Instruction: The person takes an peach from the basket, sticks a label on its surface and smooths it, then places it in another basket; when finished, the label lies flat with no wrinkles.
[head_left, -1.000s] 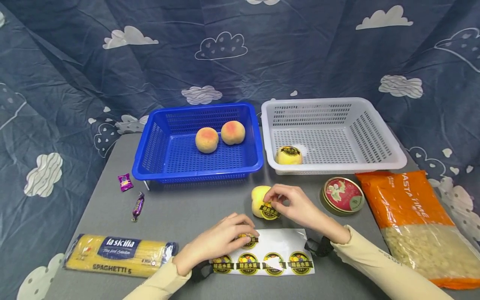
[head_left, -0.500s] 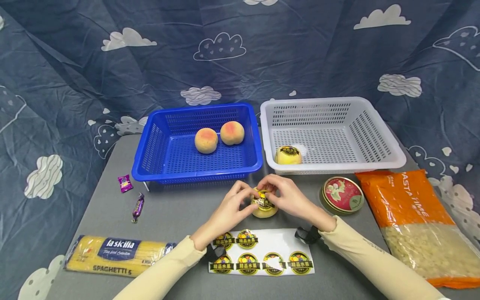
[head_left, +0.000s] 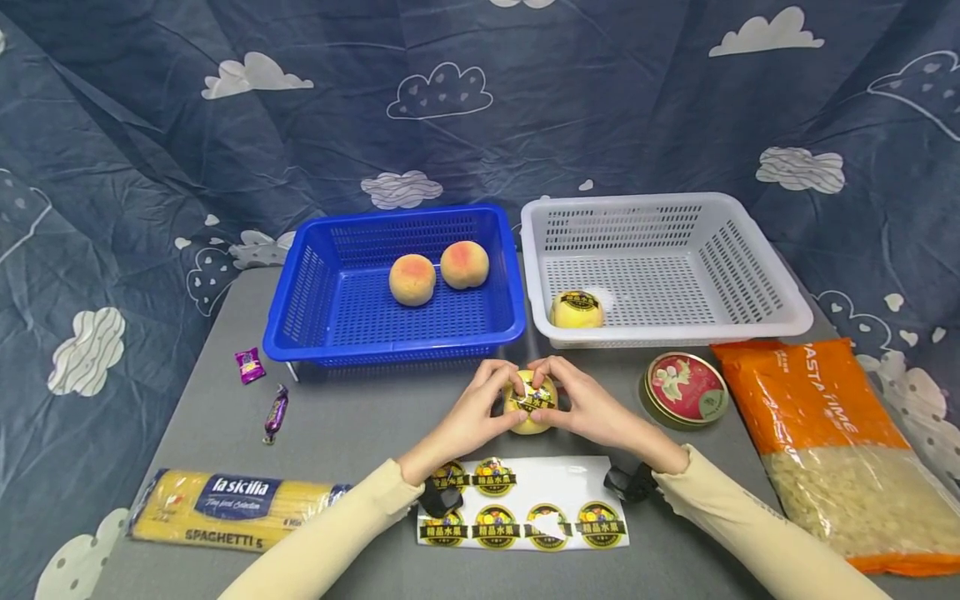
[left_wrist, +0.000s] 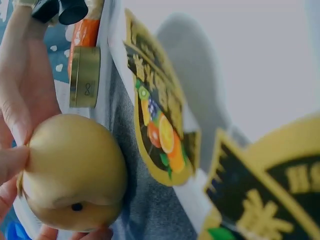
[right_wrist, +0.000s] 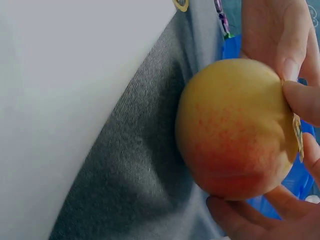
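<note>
Both hands meet over a peach (head_left: 529, 428) on the table, in front of the two baskets. My left hand (head_left: 480, 406) curls round its left side and my right hand (head_left: 583, 406) round its right side. A round black-and-gold sticker (head_left: 536, 400) lies on the peach's upper face, with both thumbs and forefingers pressing at it. In the left wrist view the peach (left_wrist: 75, 170) shows its yellow side; in the right wrist view the peach (right_wrist: 230, 140) shows its red blush and the sticker's edge (right_wrist: 298, 137). Nearer the body lies a white sticker sheet (head_left: 570, 479) with several stickers.
A blue basket (head_left: 397, 348) holds two peaches (head_left: 412, 281). The white basket (head_left: 675, 336) holds one stickered peach (head_left: 577, 312). Around them are a round tin (head_left: 686, 389), a pasta bag (head_left: 847, 467), a spaghetti pack (head_left: 236, 510) and two purple-wrapped candies (head_left: 250, 365).
My left hand has moved from the sticker sheet up to the peach. My right hand has stayed at the peach, and the sticker now lies across its top under both hands' fingers.
</note>
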